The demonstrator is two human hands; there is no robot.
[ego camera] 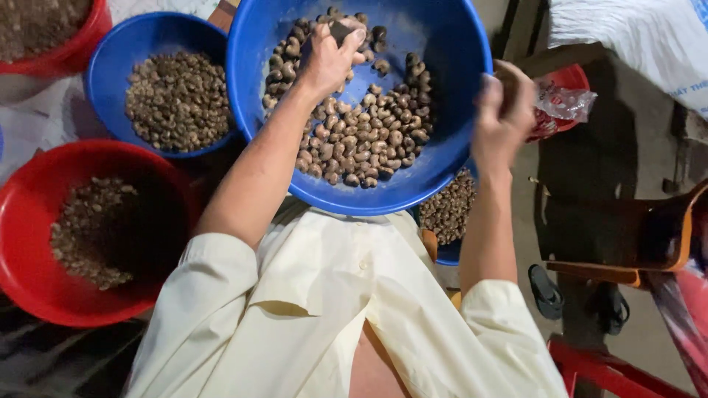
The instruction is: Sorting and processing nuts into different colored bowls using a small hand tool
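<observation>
left hand (330, 59) curled on nuts (369, 125) in blue basin (457, 44) — right hand (504, 110) closed, contents unclear.

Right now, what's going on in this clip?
A person in a pale shirt is working over a large blue basin part-filled with brown cashew nuts. The left hand reaches into the pile, its fingers closed on a nut. The right hand is raised at the basin's rim, closed around something I cannot make out. Around them stand a smaller blue bowl of nuts and a red tub holding smaller pieces.
</observation>
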